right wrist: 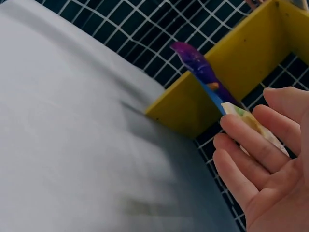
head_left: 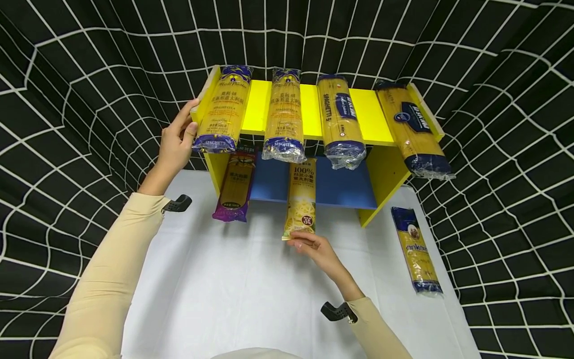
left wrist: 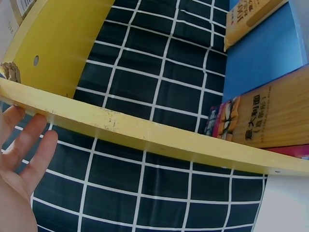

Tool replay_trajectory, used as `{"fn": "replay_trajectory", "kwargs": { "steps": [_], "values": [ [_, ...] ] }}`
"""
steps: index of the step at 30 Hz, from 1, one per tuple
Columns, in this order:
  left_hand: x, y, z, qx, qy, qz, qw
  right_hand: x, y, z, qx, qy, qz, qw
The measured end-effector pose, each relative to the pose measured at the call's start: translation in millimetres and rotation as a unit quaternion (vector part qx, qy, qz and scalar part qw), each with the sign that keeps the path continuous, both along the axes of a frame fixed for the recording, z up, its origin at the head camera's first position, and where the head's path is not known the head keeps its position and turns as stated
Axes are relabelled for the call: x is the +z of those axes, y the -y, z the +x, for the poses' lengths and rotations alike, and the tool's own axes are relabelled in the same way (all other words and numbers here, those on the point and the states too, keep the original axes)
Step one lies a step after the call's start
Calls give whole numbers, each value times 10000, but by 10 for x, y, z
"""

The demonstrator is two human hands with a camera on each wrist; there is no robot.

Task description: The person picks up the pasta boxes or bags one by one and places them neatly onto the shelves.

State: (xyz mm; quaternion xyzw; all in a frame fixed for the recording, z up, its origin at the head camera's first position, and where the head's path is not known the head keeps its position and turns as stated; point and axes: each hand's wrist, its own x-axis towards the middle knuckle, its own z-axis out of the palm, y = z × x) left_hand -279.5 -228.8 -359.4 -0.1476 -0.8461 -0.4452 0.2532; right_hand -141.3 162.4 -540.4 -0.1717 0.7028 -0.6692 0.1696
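Note:
My left hand [head_left: 177, 142] touches the outer left side of a yellow shelf unit [head_left: 309, 112], its fingers fairly straight along the panel in the left wrist view. At the front end of a yellow pasta packet [head_left: 301, 199] marked 100%, my right hand [head_left: 316, 252] touches with extended fingers. In the right wrist view its palm and thumb stay apart from the packet's pale end [right wrist: 241, 116]. That packet lies on the blue lower shelf [head_left: 345, 192], sticking out past the edge. Left of it lies a purple-ended pasta packet [head_left: 235, 187], also overhanging.
On the upper shelf lie several spaghetti packets, among them a left one [head_left: 224, 109], a second [head_left: 284, 114], a third [head_left: 342, 117] and a tilted right one [head_left: 412, 129]. A blue-and-yellow pasta packet [head_left: 417, 252] rests on the white table [head_left: 251, 299]. Black gridded cloth [head_left: 278, 30] surrounds the table.

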Motion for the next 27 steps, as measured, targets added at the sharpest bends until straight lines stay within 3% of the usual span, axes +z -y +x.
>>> {"fn": "replay_trajectory", "kwargs": {
  "steps": [18,27],
  "values": [
    [12,0,7,-1,51,2,10000,7,-21,-205,-283,-3,216,9994],
    [11,3,6,27,104,-21,9999,95,-234,-187,247,-173,-100,9995]
  ]
}}
